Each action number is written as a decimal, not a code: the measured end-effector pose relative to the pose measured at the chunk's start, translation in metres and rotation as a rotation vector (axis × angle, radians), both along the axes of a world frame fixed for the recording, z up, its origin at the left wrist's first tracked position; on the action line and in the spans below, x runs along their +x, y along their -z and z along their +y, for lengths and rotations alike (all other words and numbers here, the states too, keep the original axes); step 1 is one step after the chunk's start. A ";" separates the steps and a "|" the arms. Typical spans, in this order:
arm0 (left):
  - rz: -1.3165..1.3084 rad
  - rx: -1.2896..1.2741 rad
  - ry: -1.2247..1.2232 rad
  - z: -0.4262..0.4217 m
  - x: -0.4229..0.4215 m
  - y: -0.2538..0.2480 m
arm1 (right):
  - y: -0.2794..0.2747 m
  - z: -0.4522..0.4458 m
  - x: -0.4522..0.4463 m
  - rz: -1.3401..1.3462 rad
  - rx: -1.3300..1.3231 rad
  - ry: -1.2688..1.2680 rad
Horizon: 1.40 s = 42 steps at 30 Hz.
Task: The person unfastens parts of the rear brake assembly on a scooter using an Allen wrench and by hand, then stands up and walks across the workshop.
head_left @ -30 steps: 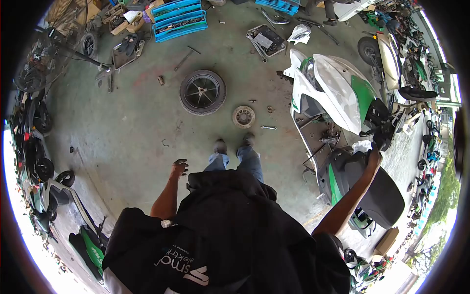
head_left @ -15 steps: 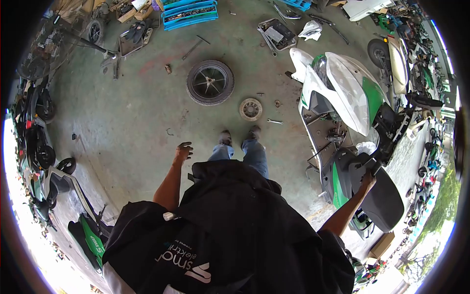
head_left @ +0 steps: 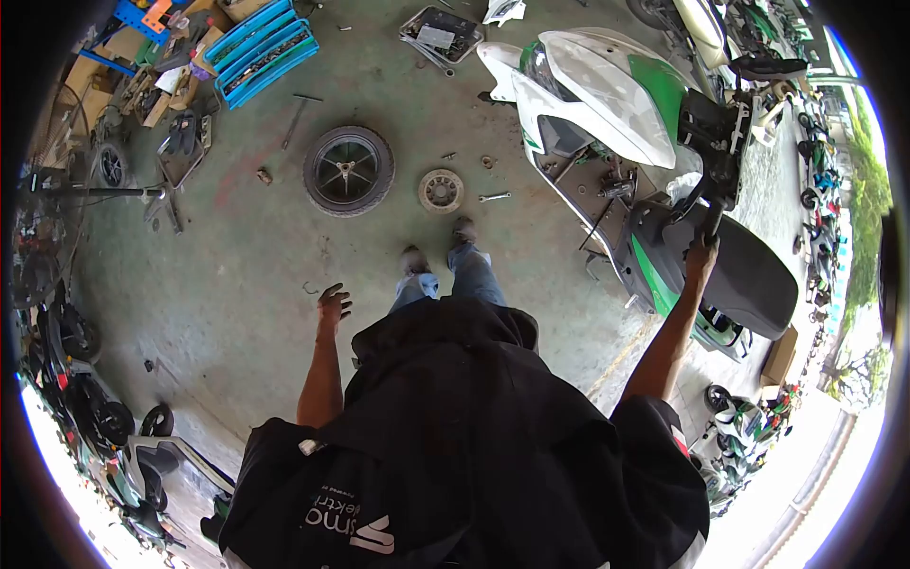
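Note:
My right hand [head_left: 701, 258] is wrapped round the black handlebar grip [head_left: 713, 220] of a white and green scooter [head_left: 607, 90]. Just beyond that hand lies the scooter's long black seat [head_left: 754, 275]. My left hand [head_left: 334, 305] hangs free above the floor on the other side, its fingers apart and holding nothing. Ahead of my feet, a wheel with a tyre [head_left: 349, 172] lies flat on the ground. Beside it are a round metal hub plate [head_left: 442, 192] and a wrench [head_left: 495, 197].
A blue toolbox [head_left: 261, 57] stands open at the upper left, near a T-handled tool [head_left: 300, 121]. A tray [head_left: 441, 36] with tools sits at the top. Cardboard [head_left: 779, 356] and more scooters [head_left: 739, 422] are at the right; parked scooters [head_left: 90, 379] line the left.
The view has turned, so the floor items sit further left. My right hand keeps its hold on the handlebar grip, and my left hand stays free with its fingers spread slightly more.

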<state>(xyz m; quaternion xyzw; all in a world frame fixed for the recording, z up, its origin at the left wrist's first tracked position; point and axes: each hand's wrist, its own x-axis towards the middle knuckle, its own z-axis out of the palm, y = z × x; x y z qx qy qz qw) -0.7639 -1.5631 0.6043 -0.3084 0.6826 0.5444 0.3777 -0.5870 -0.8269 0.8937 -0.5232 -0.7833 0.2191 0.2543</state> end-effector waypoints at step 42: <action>-0.106 -0.022 0.248 0.047 -0.016 0.000 | 0.235 -0.265 0.215 -0.551 -0.957 0.431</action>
